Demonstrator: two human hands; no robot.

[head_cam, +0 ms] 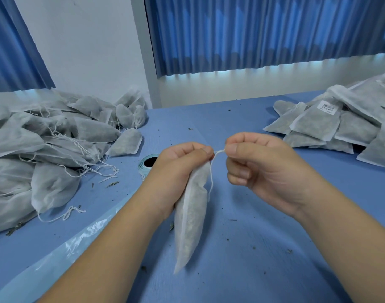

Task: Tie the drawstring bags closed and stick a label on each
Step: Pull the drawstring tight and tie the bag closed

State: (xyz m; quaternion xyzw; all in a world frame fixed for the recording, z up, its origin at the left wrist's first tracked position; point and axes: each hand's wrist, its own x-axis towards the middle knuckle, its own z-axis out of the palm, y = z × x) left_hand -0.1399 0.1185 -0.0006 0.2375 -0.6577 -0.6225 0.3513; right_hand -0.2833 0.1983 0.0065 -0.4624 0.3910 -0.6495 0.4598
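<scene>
**Drawstring bag held above the table, cord pinched**

A white, thin-fabric drawstring bag [191, 219], long and flat with dark greenish filling showing through, hangs mouth up over the near middle of the blue table [252, 248]. The left hand [176, 171] grips its gathered neck with curled fingers. The right hand [259, 169] pinches the white drawstring [211, 178] between thumb and forefinger just beside the neck; a loose end dangles. A label roll [146, 164] sits just behind the left hand. Bags with trailing cords [45, 145] are heaped at left; stacked bags [340, 125], one showing a barcode label [328, 107], lie far right.
</scene>
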